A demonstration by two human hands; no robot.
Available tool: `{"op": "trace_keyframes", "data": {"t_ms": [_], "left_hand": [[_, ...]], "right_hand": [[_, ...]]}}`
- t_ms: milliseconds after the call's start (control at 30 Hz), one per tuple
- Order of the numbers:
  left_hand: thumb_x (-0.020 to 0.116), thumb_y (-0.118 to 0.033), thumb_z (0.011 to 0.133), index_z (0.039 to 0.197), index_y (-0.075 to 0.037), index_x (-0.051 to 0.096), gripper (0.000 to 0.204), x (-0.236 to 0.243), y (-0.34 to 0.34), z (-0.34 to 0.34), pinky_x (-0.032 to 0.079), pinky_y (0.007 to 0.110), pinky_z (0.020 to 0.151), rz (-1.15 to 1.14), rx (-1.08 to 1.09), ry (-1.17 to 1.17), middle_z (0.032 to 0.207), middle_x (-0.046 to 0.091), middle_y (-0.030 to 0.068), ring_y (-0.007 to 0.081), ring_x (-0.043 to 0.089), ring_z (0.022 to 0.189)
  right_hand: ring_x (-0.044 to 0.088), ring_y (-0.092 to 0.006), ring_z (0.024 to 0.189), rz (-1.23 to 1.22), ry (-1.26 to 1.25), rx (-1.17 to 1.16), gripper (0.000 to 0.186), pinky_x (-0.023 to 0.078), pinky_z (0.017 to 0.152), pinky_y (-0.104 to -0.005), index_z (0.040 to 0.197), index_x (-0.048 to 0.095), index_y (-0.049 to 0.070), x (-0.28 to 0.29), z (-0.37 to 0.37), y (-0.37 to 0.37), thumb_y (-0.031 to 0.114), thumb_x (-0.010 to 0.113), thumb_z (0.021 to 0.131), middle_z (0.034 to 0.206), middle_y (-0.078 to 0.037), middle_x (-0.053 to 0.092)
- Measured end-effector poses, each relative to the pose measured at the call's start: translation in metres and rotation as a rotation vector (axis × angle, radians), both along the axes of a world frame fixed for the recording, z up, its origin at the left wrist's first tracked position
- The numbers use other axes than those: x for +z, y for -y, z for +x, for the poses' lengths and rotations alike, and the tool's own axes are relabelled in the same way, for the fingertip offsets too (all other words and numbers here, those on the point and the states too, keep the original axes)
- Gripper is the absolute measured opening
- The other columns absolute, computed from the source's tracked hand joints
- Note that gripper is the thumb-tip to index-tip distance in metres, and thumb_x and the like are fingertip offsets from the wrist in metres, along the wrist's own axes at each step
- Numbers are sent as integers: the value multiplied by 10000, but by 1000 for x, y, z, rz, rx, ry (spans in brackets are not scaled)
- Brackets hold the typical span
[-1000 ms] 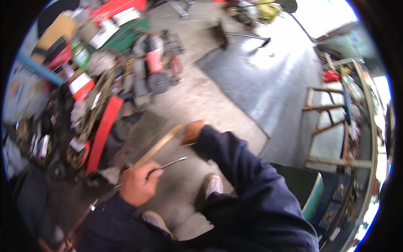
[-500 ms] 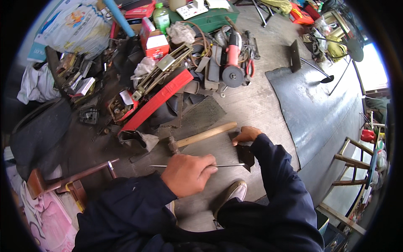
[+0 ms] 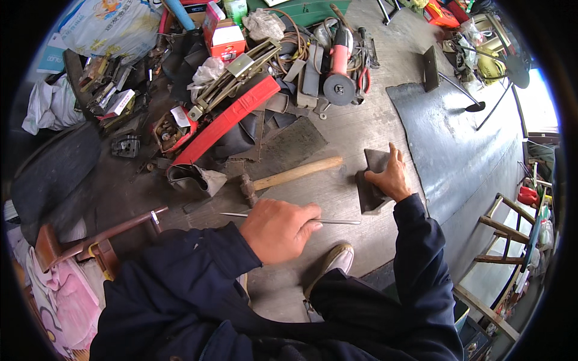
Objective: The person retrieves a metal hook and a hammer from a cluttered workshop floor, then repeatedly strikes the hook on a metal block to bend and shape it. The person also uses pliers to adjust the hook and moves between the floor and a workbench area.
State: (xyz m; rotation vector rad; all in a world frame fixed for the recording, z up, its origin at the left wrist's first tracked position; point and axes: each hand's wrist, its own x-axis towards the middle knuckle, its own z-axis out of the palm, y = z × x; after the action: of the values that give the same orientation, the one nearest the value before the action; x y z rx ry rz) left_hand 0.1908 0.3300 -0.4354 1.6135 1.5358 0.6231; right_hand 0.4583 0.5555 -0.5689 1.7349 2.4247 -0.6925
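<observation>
In my left hand (image 3: 280,230) is a slim metal rod (image 3: 340,222), closed in the fist with the thumb pressed along it. Its pointed end (image 3: 232,215) sticks out to the left, its other end to the right. My right hand (image 3: 392,175) is over the right side of a dark angled metal piece (image 3: 372,197) on the floor. The thumb reaches across the piece and the fingers are spread; contact under the hand is partly hidden. A hammer (image 3: 298,173) with a wooden handle lies beyond my left hand, its head (image 3: 248,191) to the left.
A red metal bar (image 3: 229,123), an angle grinder (image 3: 339,72) and red-handled pliers (image 3: 363,81) lie among scrap farther off. A dark sheet (image 3: 463,144) covers the floor at right. A wooden frame (image 3: 506,228) stands at far right, a brown metal frame (image 3: 102,243) at left.
My right hand and the angled metal piece have moved away from me and rightward; its fingers have spread. My left hand has shifted slightly right with the rod.
</observation>
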Motion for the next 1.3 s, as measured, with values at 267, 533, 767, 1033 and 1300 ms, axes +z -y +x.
{"op": "trace_keyframes", "data": {"t_ms": [267, 533, 767, 1033, 1300], "left_hand": [[629, -254, 939, 948, -116, 644, 138, -14, -6, -4, 491, 522, 635, -41, -2, 7, 712, 649, 173, 416, 658, 730], [619, -254, 945, 958, -106, 644, 150, -20, 0, -9, 488, 532, 651, -94, -6, -31, 721, 654, 181, 422, 655, 733], [645, -181, 948, 1001, -85, 659, 110, -16, 9, -29, 501, 456, 632, -78, 74, -75, 753, 650, 177, 406, 645, 734], [589, -85, 1013, 1098, 35, 653, 160, 2, 9, -73, 513, 272, 743, 35, 436, 107, 936, 726, 112, 136, 646, 782], [606, -110, 985, 1094, -21, 662, 151, 1, 0, -70, 511, 361, 650, 87, 422, 125, 856, 695, 166, 296, 656, 745]], "right_hand": [[296, -544, 1420, 108, 22, -10, 1258, 339, 1162, -541, 1582, 158, -8, -1, 20, 54, 370, 874, 619, 1556, -402, 209], [239, -549, 1454, 54, 97, -20, 1223, 279, 1184, -565, 1579, 216, 5, -3, 31, 74, 450, 879, 653, 1592, -388, 137], [457, -409, 1316, 277, -184, 420, 542, 358, 1088, -517, 1304, 581, 32, -3, -28, 66, 162, 720, 796, 1386, -241, 514], [550, -353, 1220, -37, -27, 820, 420, 393, 1060, -454, 1151, 628, 29, -76, -145, 87, 99, 719, 747, 1217, -182, 619], [724, -357, 815, -631, 40, 750, 350, 580, 724, -488, 946, 734, -4, -83, -137, 136, 289, 722, 755, 870, -221, 728]]}}
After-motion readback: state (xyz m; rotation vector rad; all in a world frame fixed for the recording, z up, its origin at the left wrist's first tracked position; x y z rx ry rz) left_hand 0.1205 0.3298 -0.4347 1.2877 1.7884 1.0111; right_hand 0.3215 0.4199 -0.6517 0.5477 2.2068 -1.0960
